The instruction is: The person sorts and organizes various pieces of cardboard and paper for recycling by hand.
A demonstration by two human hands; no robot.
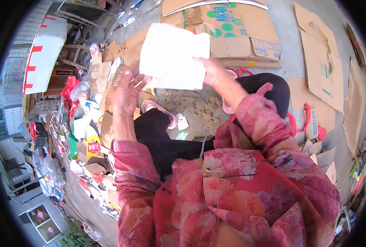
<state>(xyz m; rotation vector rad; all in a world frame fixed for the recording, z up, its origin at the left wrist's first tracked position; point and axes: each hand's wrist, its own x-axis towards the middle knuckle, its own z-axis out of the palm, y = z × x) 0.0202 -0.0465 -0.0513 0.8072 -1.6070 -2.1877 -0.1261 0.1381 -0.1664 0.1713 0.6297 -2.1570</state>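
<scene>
A bright white sheet (172, 55), too washed out to tell whether paper or card, is held up in front of me. My right hand (211, 71) grips its right edge, thumb on top. Just off its lower left corner is my left hand (127, 88), palm up with fingers spread and nothing in it. Below the sheet, torn brown cardboard scraps (195, 103) lie on the ground between my shoes. A small green packet (182, 135) and a white scrap (182, 122) lie close to them.
Flattened cardboard boxes (242, 24) are stacked ahead, and another flattened carton (320, 57) lies to the right. Mixed paper and plastic waste (93, 144) heaps up on my left. A white board with red marks (47, 53) stands beyond it. Red straps (300, 119) lie by my right knee.
</scene>
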